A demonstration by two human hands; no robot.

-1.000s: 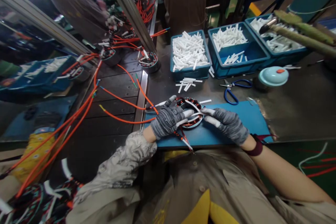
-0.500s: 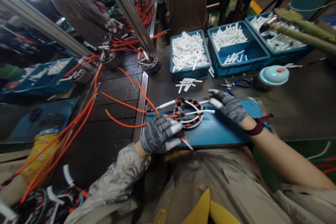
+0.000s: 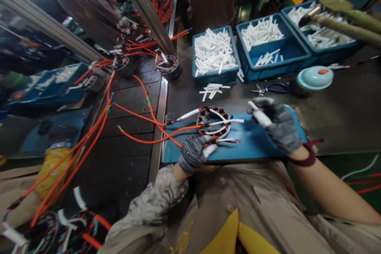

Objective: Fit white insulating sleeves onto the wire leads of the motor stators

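Observation:
A ring-shaped motor stator (image 3: 213, 122) wound with black and orange lacing lies on the blue mat. White sleeved leads cross it, and orange cables run off to the left. My left hand (image 3: 196, 151), in a grey glove with white fingertips, pinches an orange lead (image 3: 212, 142) at the ring's near side. That lead's white-sleeved end points right, with a dark frayed tip. To the right of the ring, my gloved right hand (image 3: 278, 125) is closed, with a short white tube (image 3: 253, 106) between thumb and fingers.
Blue bins (image 3: 216, 81) of white tubes stand at the back, with loose tubes (image 3: 212, 89) before them. Blue-handled cutters (image 3: 275, 88) and a light-blue lidded container (image 3: 314, 77) are beyond the mat (image 3: 253, 147). Other stators (image 3: 168, 66) and a co-worker's gloved hand are left.
My left hand has moved right and lifted a lead, turning its end rightward. The right hand has drawn back to the right and closed on a white tube.

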